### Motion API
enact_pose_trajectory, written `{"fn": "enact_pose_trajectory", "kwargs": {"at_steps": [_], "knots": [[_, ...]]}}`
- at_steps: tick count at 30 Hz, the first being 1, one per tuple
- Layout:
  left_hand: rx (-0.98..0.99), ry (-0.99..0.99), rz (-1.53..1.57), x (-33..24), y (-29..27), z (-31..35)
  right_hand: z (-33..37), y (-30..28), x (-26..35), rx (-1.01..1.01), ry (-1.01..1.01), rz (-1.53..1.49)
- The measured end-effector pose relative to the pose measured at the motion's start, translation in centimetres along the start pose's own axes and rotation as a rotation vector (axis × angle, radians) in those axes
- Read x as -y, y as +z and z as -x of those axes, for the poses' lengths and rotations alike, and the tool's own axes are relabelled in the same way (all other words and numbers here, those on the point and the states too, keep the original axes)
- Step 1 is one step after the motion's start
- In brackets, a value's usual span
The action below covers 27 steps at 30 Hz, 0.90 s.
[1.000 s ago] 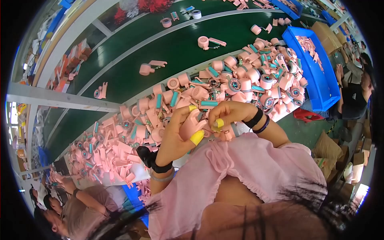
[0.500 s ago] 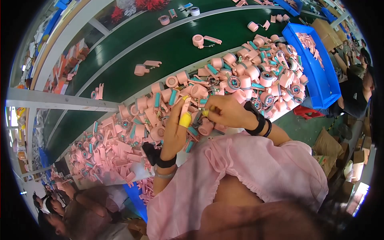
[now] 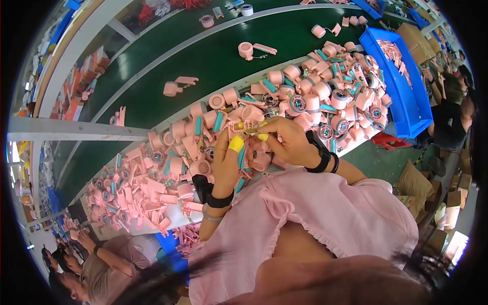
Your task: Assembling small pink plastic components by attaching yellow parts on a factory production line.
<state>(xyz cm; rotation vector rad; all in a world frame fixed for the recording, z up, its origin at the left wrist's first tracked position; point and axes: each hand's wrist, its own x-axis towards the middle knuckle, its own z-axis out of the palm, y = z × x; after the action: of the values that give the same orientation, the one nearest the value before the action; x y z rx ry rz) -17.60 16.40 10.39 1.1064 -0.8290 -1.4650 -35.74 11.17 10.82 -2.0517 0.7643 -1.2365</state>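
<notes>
My left hand (image 3: 225, 160), with yellow tape round its thumb, is closed on a small pink plastic part (image 3: 237, 125) held up above the pile. My right hand (image 3: 288, 141), also taped yellow at the fingertips, meets it from the right. Its thumb and fingers are pinched together against the part; what lies between them is too small to make out. Under both hands spread heaped pink fan heads (image 3: 251, 113) with round grilles, mixed with teal-blue battery cells (image 3: 219, 122) and loose wires.
Loose pink casing pieces (image 3: 147, 190) lie at the left of the table. Beyond it runs a green conveyor belt (image 3: 147, 86) carrying spaced fan units (image 3: 246, 50). A blue bin (image 3: 406, 109) stands at the right, a grey metal beam (image 3: 81, 129) at the left. Co-workers sit on both sides.
My right hand has closed in on my left, and its fingers now touch the pink part. The left hand has turned the part crosswise. Units on the belt have shifted slightly left.
</notes>
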Motion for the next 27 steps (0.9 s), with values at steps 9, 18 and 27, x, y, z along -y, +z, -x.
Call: {"fn": "enact_pose_trajectory", "kwargs": {"at_steps": [9, 18, 27], "knots": [[0.095, 0.052, -0.053, -1.6, 1.1, 0.7, -0.5, -0.1, -0.1, -0.044, -0.102, 0.039], [0.144, 0.110, -0.123, -1.4, 1.3, 0.6, -0.5, 0.5, -0.3, -0.107, -0.088, 0.022], [0.165, 0.133, -0.149, -1.7, 2.0, 0.9, -0.3, 0.3, -0.2, -0.113, -0.072, 0.017]]}}
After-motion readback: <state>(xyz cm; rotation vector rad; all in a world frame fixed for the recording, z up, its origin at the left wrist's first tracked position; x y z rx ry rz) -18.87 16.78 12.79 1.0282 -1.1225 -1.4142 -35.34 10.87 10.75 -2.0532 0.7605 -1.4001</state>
